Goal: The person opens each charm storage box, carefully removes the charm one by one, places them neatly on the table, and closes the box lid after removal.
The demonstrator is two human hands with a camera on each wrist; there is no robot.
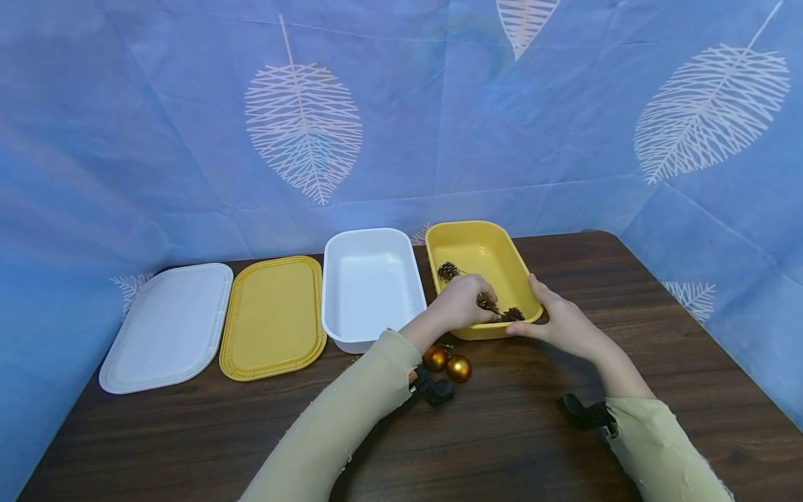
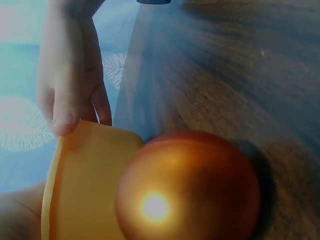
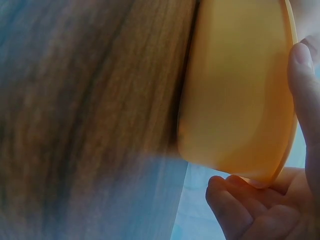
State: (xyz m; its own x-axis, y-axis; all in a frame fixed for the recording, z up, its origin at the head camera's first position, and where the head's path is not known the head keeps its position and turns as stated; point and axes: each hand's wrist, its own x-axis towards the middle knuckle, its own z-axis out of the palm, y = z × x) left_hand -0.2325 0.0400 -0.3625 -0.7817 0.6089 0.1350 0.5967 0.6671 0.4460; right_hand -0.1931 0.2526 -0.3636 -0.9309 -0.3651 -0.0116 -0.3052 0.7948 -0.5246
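Observation:
My left hand [image 1: 461,303] reaches over the near side of a yellow box [image 1: 479,254], its fingers curled at a pine cone [image 1: 487,305] and partly hiding it. Another pine cone [image 1: 448,271] lies by the box's left wall, and one more pine cone [image 1: 513,315] sits at the near right corner. At that corner my right hand [image 1: 567,326] grips the box, thumb on the near rim and fingers along the right side. The right wrist view shows this hand [image 3: 265,205] around the box wall [image 3: 235,95].
Two shiny orange-gold balls [image 1: 459,369] lie on the dark wooden table [image 1: 502,432] below my left wrist; one ball [image 2: 190,185] looms large in the left wrist view. A white box [image 1: 373,286], a yellow lid [image 1: 272,317] and a white lid [image 1: 166,328] stretch leftward.

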